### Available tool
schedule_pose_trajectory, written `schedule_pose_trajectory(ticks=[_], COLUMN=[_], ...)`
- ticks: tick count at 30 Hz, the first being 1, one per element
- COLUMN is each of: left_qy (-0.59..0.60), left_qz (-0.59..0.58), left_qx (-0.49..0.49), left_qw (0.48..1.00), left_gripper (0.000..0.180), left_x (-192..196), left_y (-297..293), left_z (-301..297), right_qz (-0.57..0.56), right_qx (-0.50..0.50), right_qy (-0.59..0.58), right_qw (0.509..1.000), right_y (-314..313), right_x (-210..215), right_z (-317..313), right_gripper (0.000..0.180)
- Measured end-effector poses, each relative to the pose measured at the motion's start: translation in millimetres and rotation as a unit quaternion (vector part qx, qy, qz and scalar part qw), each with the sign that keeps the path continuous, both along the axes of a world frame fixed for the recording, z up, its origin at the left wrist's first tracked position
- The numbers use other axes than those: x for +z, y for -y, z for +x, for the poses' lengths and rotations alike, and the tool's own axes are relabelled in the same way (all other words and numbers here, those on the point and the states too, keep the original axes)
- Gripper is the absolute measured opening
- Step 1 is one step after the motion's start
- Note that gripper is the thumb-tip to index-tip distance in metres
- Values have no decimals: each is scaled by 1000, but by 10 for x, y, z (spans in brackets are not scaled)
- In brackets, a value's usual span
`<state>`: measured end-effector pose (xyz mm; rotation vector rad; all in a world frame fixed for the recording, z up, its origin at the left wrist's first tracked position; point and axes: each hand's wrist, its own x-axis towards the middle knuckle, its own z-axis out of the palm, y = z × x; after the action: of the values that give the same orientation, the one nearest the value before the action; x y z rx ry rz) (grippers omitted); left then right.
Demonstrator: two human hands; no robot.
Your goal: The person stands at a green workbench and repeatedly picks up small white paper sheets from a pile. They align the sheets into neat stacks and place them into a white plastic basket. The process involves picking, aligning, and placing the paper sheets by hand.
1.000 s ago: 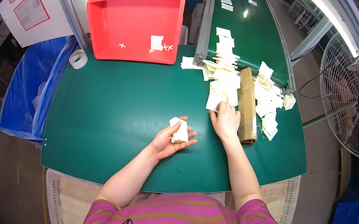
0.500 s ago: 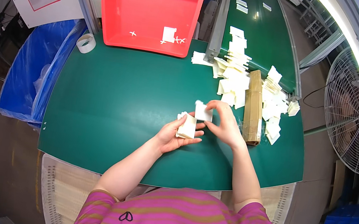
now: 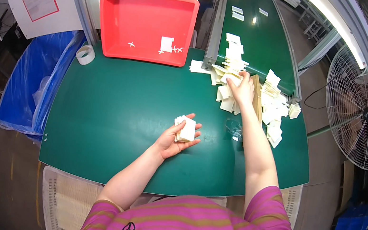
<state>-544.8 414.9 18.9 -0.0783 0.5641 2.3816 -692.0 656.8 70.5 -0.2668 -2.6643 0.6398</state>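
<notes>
Cream-white, thin square pieces, gathered in a small uneven stack [image 3: 186,129], lie across the palm of the left hand [image 3: 173,143], whose grip clasps them under the thumb with the other fingers spread, above the middle of the green, smooth surface [image 3: 111,118]. The right hand [image 3: 242,90] reaches toward the far edge, its fingers and thumb curved over a loose heap of similar cream-white pieces [image 3: 227,103]; I cannot tell whether its grip has closed on one. Just right of that heap stands a long, narrow brown cardboard box [image 3: 257,95], partly hidden by the right forearm. Crumpled clear plastic [image 3: 235,129] lies left of the forearm. Past the box, a second scattered heap of cream-white pieces [image 3: 273,111] spreads toward the right edge. At the far edge, a green conveyor belt [image 3: 264,46] meets the surface, and left of it stands a red rectangular plastic tray [image 3: 140,56], tilted up. A white tape roll [image 3: 85,54] sits at the far left corner, near a blue plastic-lined bin [image 3: 29,86] beyond the left edge.
</notes>
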Motion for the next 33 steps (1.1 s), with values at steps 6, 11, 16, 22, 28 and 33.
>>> schedule_pose_trajectory(ticks=[6, 11, 16, 22, 28, 33], left_qy=[34, 24, 7, 17, -13, -12], left_qz=[81, 97, 85, 132, 37, 37], left_qx=[86, 104, 92, 34, 71, 63], left_qw=[992, 990, 992, 991, 997, 997], left_gripper=[39, 39, 36, 40, 41, 41], left_x=[71, 87, 162, 95, 103, 193], left_y=[54, 57, 63, 80, 56, 2], left_z=[-51, -15, 10, -3, 35, 73], right_qz=[2, 37, 8, 85, 16, -159], right_qx=[61, 183, 223, 294, 241, 210], right_qy=[-18, -44, -9, 1, -76, -75], right_qw=[998, 982, 975, 952, 967, 962], right_y=[134, 253, 282, 299, 394, 658], right_x=[-306, -443, -265, 57, 90, 58], right_z=[347, 1100, 1640, 1752, 1720, 1656], right_gripper=[53, 40, 44, 45, 35, 29])
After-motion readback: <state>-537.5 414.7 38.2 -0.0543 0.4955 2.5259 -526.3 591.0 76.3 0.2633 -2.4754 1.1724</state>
